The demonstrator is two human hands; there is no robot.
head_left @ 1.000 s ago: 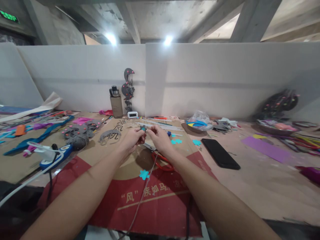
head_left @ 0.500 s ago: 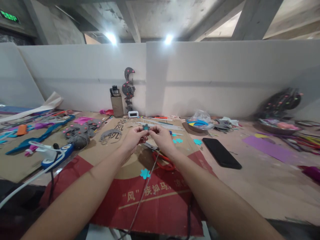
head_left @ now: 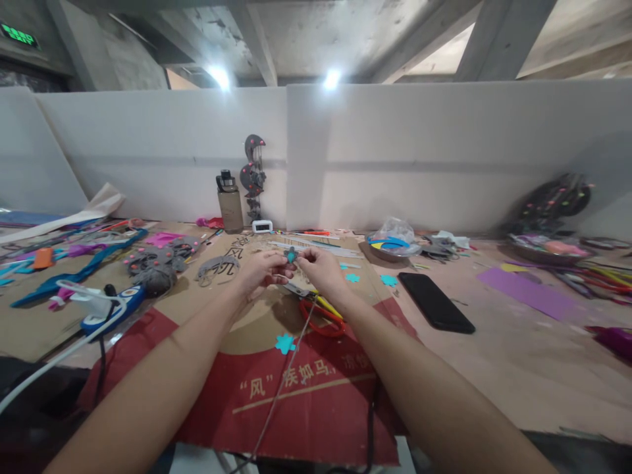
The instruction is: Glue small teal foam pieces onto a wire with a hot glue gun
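Between the fingertips of both hands is a small teal flower-shaped piece (head_left: 291, 255) with a grey edge. My left hand (head_left: 261, 273) pinches it from the left, and my right hand (head_left: 323, 273) grips it from the right. Under the hands lie scissors with red handles (head_left: 323, 322), and a yellow handle (head_left: 328, 305) shows beside them. A thin cord (head_left: 281, 388) runs from near the right hand down over the cardboard (head_left: 207, 395). One turquoise flower cutout (head_left: 285, 343) lies on the cardboard below the hands; others, such as this cutout (head_left: 388, 280), lie to the right.
A black phone (head_left: 435, 303) lies right of the cardboard. Behind stand a bottle (head_left: 230, 207), a small white clock (head_left: 262, 226) and a bowl (head_left: 392, 253) holding a plastic bag. To the left are a glue gun (head_left: 111, 309) and grey pieces with pink dots (head_left: 155, 263).
The flower piece has turned slightly between my fingers, and my left hand's fingers have spread a little. My right hand has shifted slightly right, and the yellow handle now shows.
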